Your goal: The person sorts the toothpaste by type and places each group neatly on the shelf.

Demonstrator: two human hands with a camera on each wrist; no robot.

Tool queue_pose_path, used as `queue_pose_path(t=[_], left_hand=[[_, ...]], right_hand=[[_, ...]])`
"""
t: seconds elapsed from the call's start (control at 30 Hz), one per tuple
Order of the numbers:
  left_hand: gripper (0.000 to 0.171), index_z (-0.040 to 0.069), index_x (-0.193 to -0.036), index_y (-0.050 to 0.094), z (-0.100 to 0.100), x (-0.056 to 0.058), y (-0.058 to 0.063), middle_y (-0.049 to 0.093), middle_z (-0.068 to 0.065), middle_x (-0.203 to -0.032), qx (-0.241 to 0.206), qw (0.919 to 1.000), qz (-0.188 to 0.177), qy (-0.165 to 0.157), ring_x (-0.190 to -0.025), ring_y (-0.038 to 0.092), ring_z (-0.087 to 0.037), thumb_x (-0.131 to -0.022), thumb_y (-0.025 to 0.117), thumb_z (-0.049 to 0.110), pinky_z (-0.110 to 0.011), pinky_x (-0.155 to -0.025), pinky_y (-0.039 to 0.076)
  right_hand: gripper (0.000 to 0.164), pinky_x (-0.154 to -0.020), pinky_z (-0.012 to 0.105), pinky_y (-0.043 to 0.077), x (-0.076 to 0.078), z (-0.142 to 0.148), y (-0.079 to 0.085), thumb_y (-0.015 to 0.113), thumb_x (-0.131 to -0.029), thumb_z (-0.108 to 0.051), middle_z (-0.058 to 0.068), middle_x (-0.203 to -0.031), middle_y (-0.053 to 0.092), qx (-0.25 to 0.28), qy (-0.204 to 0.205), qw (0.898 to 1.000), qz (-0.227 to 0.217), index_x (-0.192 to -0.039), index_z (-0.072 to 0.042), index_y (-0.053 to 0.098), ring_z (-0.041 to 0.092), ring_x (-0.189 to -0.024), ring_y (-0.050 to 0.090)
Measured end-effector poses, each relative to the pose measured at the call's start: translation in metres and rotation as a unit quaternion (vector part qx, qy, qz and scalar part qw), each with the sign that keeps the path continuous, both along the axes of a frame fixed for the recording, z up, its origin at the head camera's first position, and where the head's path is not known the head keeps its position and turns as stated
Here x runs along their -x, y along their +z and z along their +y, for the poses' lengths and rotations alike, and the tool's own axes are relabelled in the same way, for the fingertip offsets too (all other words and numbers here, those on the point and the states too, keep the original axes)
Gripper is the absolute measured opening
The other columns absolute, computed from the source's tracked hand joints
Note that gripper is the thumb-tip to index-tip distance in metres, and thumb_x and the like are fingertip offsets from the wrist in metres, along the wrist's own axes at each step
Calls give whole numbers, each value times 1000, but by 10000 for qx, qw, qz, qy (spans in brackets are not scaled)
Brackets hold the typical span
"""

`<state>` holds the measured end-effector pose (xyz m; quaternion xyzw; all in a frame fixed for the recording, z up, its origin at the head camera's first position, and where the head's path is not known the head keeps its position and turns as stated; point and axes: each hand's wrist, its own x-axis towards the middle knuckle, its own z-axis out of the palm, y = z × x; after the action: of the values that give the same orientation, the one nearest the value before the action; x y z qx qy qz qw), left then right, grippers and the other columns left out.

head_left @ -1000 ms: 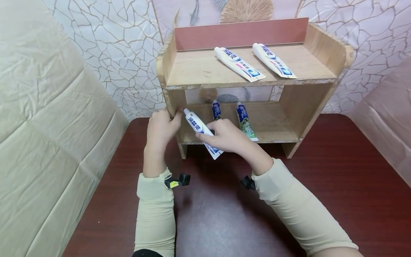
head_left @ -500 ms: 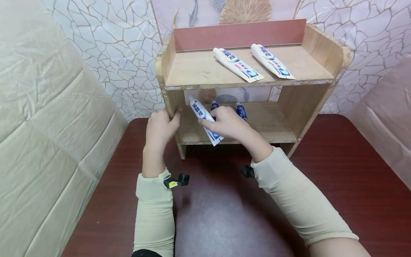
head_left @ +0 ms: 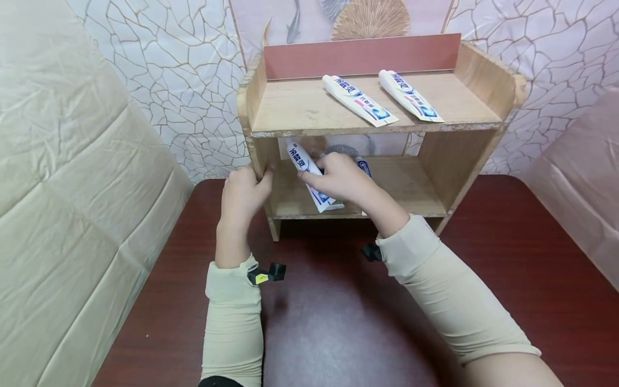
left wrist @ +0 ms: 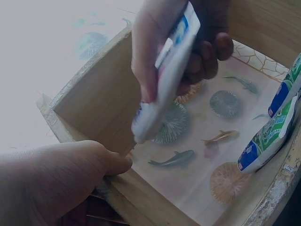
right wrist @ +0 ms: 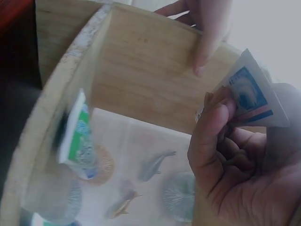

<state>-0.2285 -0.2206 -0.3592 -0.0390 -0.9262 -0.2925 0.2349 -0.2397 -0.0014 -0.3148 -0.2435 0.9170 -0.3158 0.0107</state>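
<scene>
My left hand (head_left: 243, 196) grips the left side panel of a small wooden shelf (head_left: 295, 115), thumb on the inner face. A white toothpaste tube (head_left: 301, 158) with blue print is pinched in my right hand (head_left: 340, 177), tilted cap-end up and left, at the front of the lower compartment. In the left wrist view, this white tube is above the blue-green toothpaste tubes' level and apart from them. Two blue-green toothpaste tubes lie on the lower board; my right hand mostly hides them in the head view, but one blue-green tube (left wrist: 268, 139) shows in the left wrist view.
On the upper board lie two more white toothpaste tubes, a left one (head_left: 360, 102) and a right one (head_left: 411, 97). A reddish strip (head_left: 362, 56) runs along the shelf's back. The shelf stands on a dark red table (head_left: 314, 301), with patterned cloth walls around it.
My right hand has moved up and forward with the white toothpaste tube, from in front of the shelf to the lower compartment's opening. My left hand keeps its grip on the panel.
</scene>
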Motion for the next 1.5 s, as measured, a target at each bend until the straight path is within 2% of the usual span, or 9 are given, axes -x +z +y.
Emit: queue_pose_path(t=[0.17, 0.5, 0.63, 0.73, 0.97, 1.13, 1.27, 1.4, 1.5], left_hand=[[39, 11, -78, 56, 0, -2, 1, 62, -13, -68, 12, 10000, -75, -12, -69, 60, -36, -100, 54, 43, -51, -62, 48], [40, 12, -74, 48, -1, -2, 1, 50, -7, -57, 35, 9998, -179, -24, -60, 53, -29, -100, 50, 44, -41, -53, 40], [41, 13, -76, 49, -1, -2, 0, 51, -6, -57, -18, 9998, -158, -96, -57, 52, -27, -101, 49, 46, -39, -51, 40], [43, 13, -76, 50, -1, -2, 0, 54, -8, -60, -15, 9999, -122, -80, -60, 53, -29, -101, 49, 48, -41, -53, 42], [46, 13, -75, 53, 0, -4, 1, 62, -11, -70, -31, 9999, -108, -54, -68, 61, -33, -101, 50, 50, -48, -61, 47], [49, 13, -69, 49, 0, -1, -1, 58, -9, -64, -40, 10000, -28, -63, -65, 58, -33, -101, 50, 50, -47, -59, 46], [48, 13, -69, 47, 0, 0, -2, 54, -8, -62, -27, 10000, -12, -91, -64, 56, -32, -101, 50, 49, -46, -57, 45], [45, 13, -71, 49, 0, -1, -3, 57, -8, -64, 4, 10000, -3, -2, -65, 58, -32, -100, 51, 48, -47, -58, 45], [45, 13, -71, 49, 1, 1, -3, 56, -9, -64, -8, 10000, -14, -5, -65, 57, -32, -100, 51, 47, -47, -58, 45]], right_hand=[[39, -51, 30, 53, -14, 0, 12, 59, -97, -42, 3, -66, 68, -126, 248, 9996, 86, -93, -6, 73, 15, -55, 67], [31, -53, 32, 53, -63, -2, 48, 61, -96, -41, -5, -63, 66, 108, 952, 9946, 411, -87, -14, 72, 9, -56, 66], [31, -53, 32, 52, -70, -1, 66, 61, -96, -41, -3, -65, 67, 238, 885, 9938, 634, -88, -13, 73, 11, -56, 65], [34, -53, 32, 52, -63, -1, 77, 61, -97, -43, 1, -68, 68, 282, 612, 9960, 589, -89, -12, 73, 14, -57, 66], [39, -51, 29, 51, -27, -7, 96, 56, -100, -45, 6, -72, 70, -122, -76, 9985, 523, -89, -10, 70, 15, -59, 68], [46, -47, 26, 48, -16, -17, 111, 54, -100, -49, 6, -71, 71, -393, -242, 9981, 411, -84, -9, 70, 16, -57, 68], [45, -46, 25, 48, -9, -26, 123, 54, -99, -51, 5, -72, 71, -587, -529, 9963, 346, -85, -11, 70, 17, -57, 67], [46, -46, 22, 46, 6, -36, 128, 54, -98, -52, 2, -67, 66, -756, -767, 9933, 428, -79, -11, 64, 14, -56, 65], [47, -49, 22, 44, 19, -41, 127, 52, -97, -54, 0, -69, 63, -961, -923, 9896, 540, -77, -12, 58, 12, -59, 63]])
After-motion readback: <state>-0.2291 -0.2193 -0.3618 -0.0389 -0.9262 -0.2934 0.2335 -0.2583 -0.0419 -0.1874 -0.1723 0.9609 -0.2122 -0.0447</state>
